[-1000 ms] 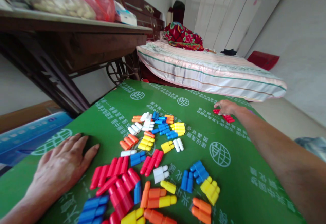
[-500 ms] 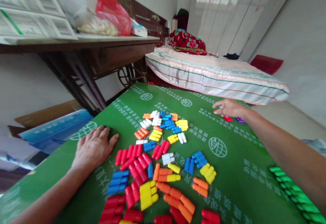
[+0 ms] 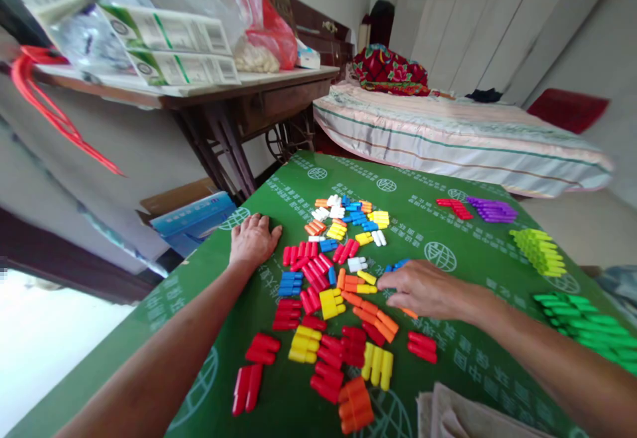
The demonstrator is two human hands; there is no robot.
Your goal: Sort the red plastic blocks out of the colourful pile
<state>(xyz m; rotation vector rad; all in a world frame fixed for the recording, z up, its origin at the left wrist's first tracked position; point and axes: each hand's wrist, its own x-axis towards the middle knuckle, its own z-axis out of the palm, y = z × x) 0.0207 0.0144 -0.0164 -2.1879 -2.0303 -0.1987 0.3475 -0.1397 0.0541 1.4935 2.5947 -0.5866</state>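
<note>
My left hand (image 3: 255, 240) lies flat on the green table with its fingers spread, left of the mixed building blocks, holding nothing. These are small bullet-shaped plastic pieces joined in rows: red blocks (image 3: 315, 274), blue blocks (image 3: 290, 284), yellow blocks (image 3: 332, 304), orange blocks (image 3: 369, 307) and white blocks (image 3: 357, 264). Over the right side of this spread, my right hand (image 3: 423, 290) has its thumb and forefinger apart, with nothing seen between them. Its fingertips are near a yellow block (image 3: 367, 278). The hand partly covers some blue blocks (image 3: 397, 265) and an orange block (image 3: 410, 313).
Along the right side lie sorted groups: red blocks (image 3: 454, 208), purple blocks (image 3: 492, 210), lime blocks (image 3: 540, 252) and green blocks (image 3: 587, 328). A greyish cloth (image 3: 468, 415) sits at the near edge. A side table (image 3: 298, 74) and a bed (image 3: 458, 136) stand beyond.
My right hand has moved from the red blocks at the far right back to the mixed blocks. My left hand stays on the table. The view has shifted left.
</note>
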